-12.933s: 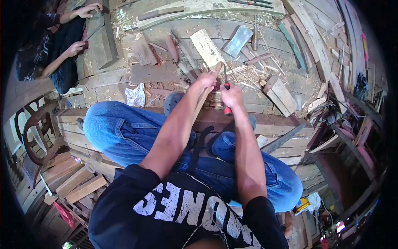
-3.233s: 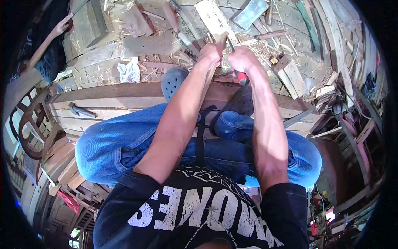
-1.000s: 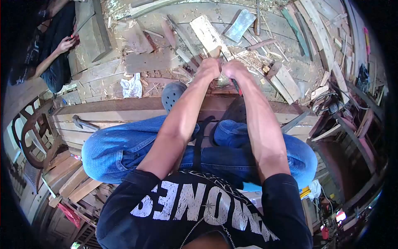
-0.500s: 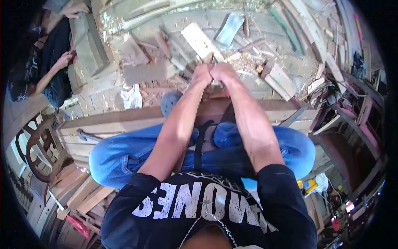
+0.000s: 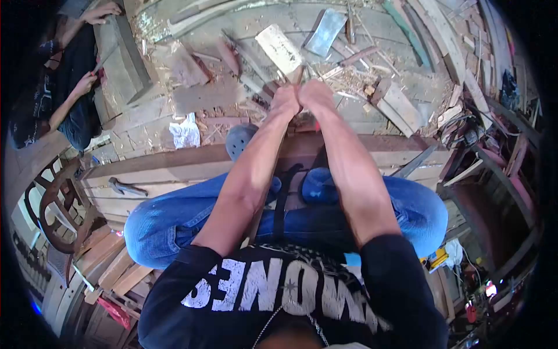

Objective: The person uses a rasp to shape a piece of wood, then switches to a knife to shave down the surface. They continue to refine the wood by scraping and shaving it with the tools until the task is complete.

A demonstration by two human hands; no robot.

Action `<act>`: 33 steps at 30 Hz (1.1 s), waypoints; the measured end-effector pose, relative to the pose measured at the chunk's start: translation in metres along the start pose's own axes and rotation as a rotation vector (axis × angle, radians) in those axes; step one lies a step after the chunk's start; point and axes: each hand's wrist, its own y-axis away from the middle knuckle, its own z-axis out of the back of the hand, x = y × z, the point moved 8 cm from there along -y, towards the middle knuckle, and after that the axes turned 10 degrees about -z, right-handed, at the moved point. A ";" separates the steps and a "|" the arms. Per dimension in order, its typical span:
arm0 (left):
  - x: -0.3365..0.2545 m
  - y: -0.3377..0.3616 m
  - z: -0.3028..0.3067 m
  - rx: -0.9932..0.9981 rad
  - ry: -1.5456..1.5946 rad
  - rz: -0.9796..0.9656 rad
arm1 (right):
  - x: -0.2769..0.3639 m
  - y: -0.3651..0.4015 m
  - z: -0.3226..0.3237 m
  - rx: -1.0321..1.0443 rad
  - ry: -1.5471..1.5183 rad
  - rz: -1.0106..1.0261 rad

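My left hand (image 5: pixel 285 101) and my right hand (image 5: pixel 315 95) are side by side and touching, arms stretched forward. Both are closed around something I cannot make out. A small brown wooden piece (image 5: pixel 296 75) shows just beyond them, next to the lower end of a pale rectangular block (image 5: pixel 279 49). Beyond my right hand lies a grey-blue flat block (image 5: pixel 324 32). Wood strips and shavings surround the hands.
A white crumpled cloth (image 5: pixel 185 133) and a grey round object with holes (image 5: pixel 239 141) lie left of my arms. A hammer-like tool (image 5: pixel 127 187) rests near my left knee. At the upper left, another person's hand (image 5: pixel 86 83) is beside a wooden block (image 5: pixel 120 58).
The view has shifted slightly. My hands remain together, with small movement near the pale block. At the upper left, a thin tool now shows above the other person's lower hand.
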 end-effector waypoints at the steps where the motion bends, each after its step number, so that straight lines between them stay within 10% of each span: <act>1: 0.002 -0.008 0.002 -0.073 0.078 0.027 | -0.007 -0.007 -0.011 -0.001 -0.005 0.014; 3: -0.025 0.012 0.015 -0.916 -0.719 -0.294 | 0.012 -0.045 -0.005 -0.205 -0.211 0.143; 5: -0.012 -0.005 0.004 -0.005 -0.081 0.003 | 0.003 -0.058 -0.004 -0.234 -0.097 0.090; 6: -0.022 0.025 0.003 0.098 -0.043 0.112 | -0.020 -0.056 -0.029 -0.091 -0.086 0.015; 17: -0.028 0.011 0.015 0.112 -0.128 0.157 | -0.054 -0.038 0.019 -0.257 -0.045 -0.086; 19: -0.030 0.007 0.014 0.178 -0.180 0.158 | -0.057 -0.008 0.008 0.064 -0.215 -0.225; 33: -0.007 -0.013 -0.011 0.128 -0.241 0.054 | -0.035 -0.011 -0.029 0.175 0.181 0.102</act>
